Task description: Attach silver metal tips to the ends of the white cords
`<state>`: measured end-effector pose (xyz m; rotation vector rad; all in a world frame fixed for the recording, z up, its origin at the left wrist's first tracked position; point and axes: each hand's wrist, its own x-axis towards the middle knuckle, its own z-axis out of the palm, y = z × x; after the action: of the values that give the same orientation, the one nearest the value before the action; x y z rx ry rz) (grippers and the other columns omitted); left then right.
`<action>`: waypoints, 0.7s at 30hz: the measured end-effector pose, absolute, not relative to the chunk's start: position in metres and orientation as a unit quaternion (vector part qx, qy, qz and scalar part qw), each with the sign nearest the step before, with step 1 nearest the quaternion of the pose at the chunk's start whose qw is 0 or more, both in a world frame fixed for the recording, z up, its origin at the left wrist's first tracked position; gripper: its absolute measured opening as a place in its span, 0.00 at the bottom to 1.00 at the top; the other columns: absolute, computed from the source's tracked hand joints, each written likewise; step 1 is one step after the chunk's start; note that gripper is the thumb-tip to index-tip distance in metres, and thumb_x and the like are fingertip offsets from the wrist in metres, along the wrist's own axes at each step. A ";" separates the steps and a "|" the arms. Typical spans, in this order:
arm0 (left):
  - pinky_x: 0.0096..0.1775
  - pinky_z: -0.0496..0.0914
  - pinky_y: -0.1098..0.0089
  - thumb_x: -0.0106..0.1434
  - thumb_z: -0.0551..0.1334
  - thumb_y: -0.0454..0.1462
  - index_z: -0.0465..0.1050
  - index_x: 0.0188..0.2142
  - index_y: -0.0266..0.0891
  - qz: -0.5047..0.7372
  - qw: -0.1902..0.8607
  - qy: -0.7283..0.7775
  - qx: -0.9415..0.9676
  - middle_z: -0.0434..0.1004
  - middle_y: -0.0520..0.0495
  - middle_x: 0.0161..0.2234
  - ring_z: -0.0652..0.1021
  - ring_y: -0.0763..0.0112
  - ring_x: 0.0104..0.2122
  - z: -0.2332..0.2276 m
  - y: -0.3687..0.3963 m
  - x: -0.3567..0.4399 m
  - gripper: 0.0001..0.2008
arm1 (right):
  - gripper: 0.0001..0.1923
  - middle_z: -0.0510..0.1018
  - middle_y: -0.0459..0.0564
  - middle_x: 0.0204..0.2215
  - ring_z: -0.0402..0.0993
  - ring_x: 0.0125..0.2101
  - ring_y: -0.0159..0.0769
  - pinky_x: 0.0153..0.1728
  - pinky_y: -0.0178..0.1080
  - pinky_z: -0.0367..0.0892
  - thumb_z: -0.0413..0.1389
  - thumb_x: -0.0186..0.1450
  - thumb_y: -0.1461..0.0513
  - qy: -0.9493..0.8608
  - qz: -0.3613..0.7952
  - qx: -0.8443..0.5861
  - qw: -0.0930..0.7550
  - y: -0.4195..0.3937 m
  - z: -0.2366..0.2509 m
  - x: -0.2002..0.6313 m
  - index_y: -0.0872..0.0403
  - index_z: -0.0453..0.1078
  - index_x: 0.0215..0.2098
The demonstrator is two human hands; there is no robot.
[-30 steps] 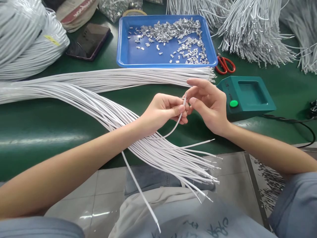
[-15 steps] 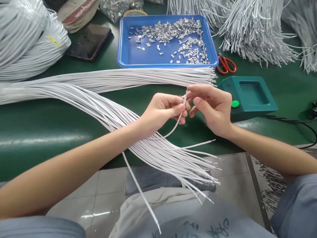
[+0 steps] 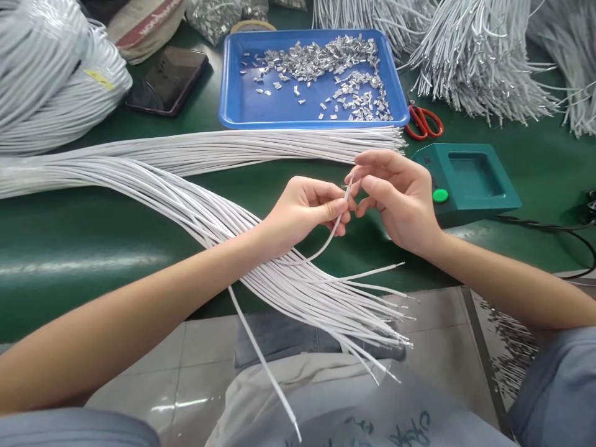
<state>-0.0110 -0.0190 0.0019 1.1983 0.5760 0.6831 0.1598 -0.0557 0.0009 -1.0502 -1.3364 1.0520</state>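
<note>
Above the table edge (image 3: 139,292), your left hand (image 3: 305,208) pinches one white wire (image 3: 326,239) just under its upturned tip, and your right hand (image 3: 395,198) closes thumb and forefinger at that tip, on what I take to be a small metal clip, too small to tell; by my reading you're fitting the clip, and next it wants seating square on the bare end. Room is tight: green box (image 3: 465,177) touches your right knuckles, wire bundle (image 3: 298,288) overhangs the edge, tray (image 3: 233,105) lies well beyond
</note>
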 end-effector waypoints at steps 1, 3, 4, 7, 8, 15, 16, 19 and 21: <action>0.24 0.72 0.75 0.50 0.75 0.45 0.77 0.26 0.32 0.308 0.729 0.269 0.548 0.76 0.49 0.22 0.75 0.76 0.20 0.002 -0.019 -0.011 0.17 | 0.13 0.77 0.43 0.33 0.76 0.28 0.28 0.22 0.31 0.73 0.62 0.61 0.54 -0.560 0.447 -0.445 0.537 -0.055 0.002 0.160 0.48 0.71 0.42; 0.24 0.72 0.75 0.49 0.75 0.46 0.77 0.26 0.32 0.306 0.722 0.283 0.553 0.76 0.49 0.22 0.76 0.76 0.20 0.002 -0.020 -0.010 0.18 | 0.14 0.77 0.43 0.32 0.75 0.28 0.28 0.23 0.31 0.73 0.63 0.60 0.55 -0.558 0.449 -0.447 0.536 -0.053 0.003 0.161 0.48 0.71 0.43; 0.24 0.72 0.75 0.49 0.75 0.47 0.77 0.26 0.32 0.306 0.720 0.285 0.553 0.76 0.49 0.22 0.76 0.76 0.20 0.002 -0.020 -0.010 0.19 | 0.15 0.76 0.43 0.31 0.74 0.27 0.27 0.24 0.31 0.73 0.64 0.60 0.55 -0.557 0.447 -0.447 0.538 -0.053 0.003 0.161 0.48 0.71 0.43; 0.24 0.72 0.76 0.49 0.75 0.46 0.77 0.26 0.32 0.309 0.722 0.282 0.552 0.76 0.50 0.21 0.76 0.76 0.20 0.002 -0.020 -0.010 0.18 | 0.14 0.75 0.42 0.29 0.73 0.26 0.27 0.24 0.33 0.73 0.64 0.59 0.58 -0.559 0.444 -0.447 0.539 -0.052 0.003 0.162 0.48 0.71 0.43; 0.24 0.72 0.76 0.49 0.75 0.45 0.78 0.26 0.32 0.311 0.723 0.279 0.551 0.76 0.50 0.21 0.76 0.76 0.20 0.002 -0.019 -0.010 0.17 | 0.14 0.75 0.42 0.29 0.72 0.25 0.27 0.24 0.33 0.73 0.63 0.60 0.59 -0.561 0.444 -0.446 0.538 -0.052 0.002 0.162 0.48 0.70 0.43; 0.25 0.73 0.76 0.52 0.74 0.43 0.79 0.28 0.32 0.312 0.736 0.263 0.540 0.76 0.50 0.22 0.77 0.76 0.21 0.000 -0.019 -0.010 0.15 | 0.09 0.72 0.42 0.28 0.72 0.29 0.28 0.22 0.31 0.70 0.58 0.62 0.63 -0.582 0.403 -0.446 0.547 -0.054 -0.001 0.161 0.48 0.71 0.42; 0.25 0.73 0.76 0.52 0.74 0.44 0.79 0.28 0.32 0.310 0.738 0.262 0.539 0.76 0.50 0.21 0.77 0.76 0.21 0.000 -0.018 -0.011 0.15 | 0.08 0.72 0.43 0.28 0.73 0.29 0.29 0.22 0.32 0.71 0.58 0.63 0.62 -0.581 0.394 -0.451 0.551 -0.054 -0.001 0.161 0.48 0.71 0.42; 0.25 0.73 0.76 0.53 0.74 0.44 0.79 0.28 0.33 0.307 0.741 0.258 0.538 0.76 0.50 0.21 0.76 0.76 0.21 -0.001 -0.018 -0.011 0.15 | 0.08 0.75 0.44 0.32 0.75 0.33 0.31 0.25 0.33 0.73 0.57 0.63 0.61 -0.576 0.387 -0.464 0.550 -0.055 -0.001 0.161 0.47 0.71 0.42; 0.25 0.73 0.75 0.52 0.74 0.44 0.79 0.28 0.33 0.308 0.740 0.257 0.540 0.76 0.50 0.22 0.76 0.76 0.21 -0.001 -0.018 -0.011 0.15 | 0.09 0.77 0.45 0.34 0.77 0.34 0.32 0.26 0.34 0.73 0.59 0.63 0.60 -0.579 0.394 -0.463 0.544 -0.056 0.000 0.160 0.48 0.71 0.43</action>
<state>-0.0109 -0.0184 -0.0008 1.1845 0.5649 0.6764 0.1601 -0.0560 0.0000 -1.0979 -1.3748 0.9349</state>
